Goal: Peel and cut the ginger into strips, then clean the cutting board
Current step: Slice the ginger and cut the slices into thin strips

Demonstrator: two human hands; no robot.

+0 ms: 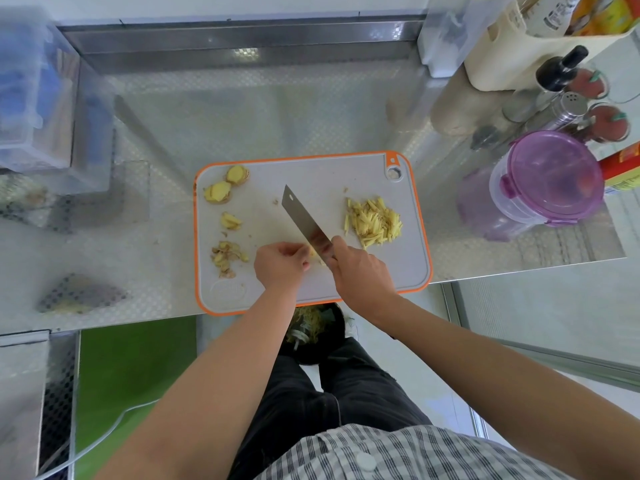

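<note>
A grey cutting board with an orange rim [420, 216] lies on the steel counter. My right hand [360, 271] grips the handle of a cleaver [303, 220], its blade angled up and to the left over the board. My left hand [282, 265] has its fingers curled down on a small piece of ginger [315, 254] right beside the blade. A pile of ginger strips [374, 221] lies to the right of the blade. Two ginger chunks [225, 185], some slices [230, 221] and a heap of peelings [227, 258] sit along the board's left side.
A purple-lidded container [550, 181] stands right of the board, with bottles and shakers [568, 98] behind it. Clear plastic boxes [45, 109] stand at the far left. A dark bin with scraps [311, 330] sits on the floor below the counter edge.
</note>
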